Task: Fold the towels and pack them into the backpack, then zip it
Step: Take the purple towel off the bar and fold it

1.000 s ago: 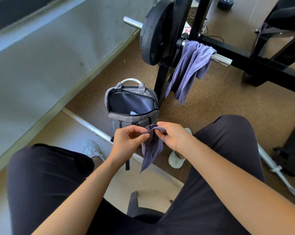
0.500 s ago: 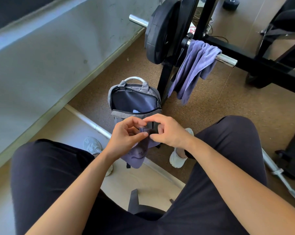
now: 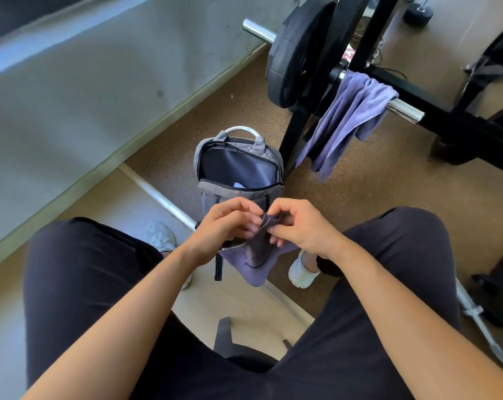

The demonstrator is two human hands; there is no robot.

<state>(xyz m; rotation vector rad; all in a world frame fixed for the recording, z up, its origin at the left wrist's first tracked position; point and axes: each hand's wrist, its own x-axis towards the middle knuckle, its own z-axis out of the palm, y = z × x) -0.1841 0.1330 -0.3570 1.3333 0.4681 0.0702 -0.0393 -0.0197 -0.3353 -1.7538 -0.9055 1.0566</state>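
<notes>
Both hands meet over the gap between the knees: the left hand (image 3: 227, 223) and right hand (image 3: 299, 226) each pinch the bunched top edge of a small purple towel (image 3: 256, 264), fingers curled round the cloth, and its lower part hangs loose below them. Just beyond it, the grey backpack (image 3: 208, 196) stands upright on the brown floor (image 3: 360, 192), its main compartment unzipped and gaping, with something pale (image 3: 238, 185) showing inside. To its right, a second purple towel (image 3: 351, 116) hangs draped over a chrome bar (image 3: 403, 111), beside a black weight plate (image 3: 293, 53).
</notes>
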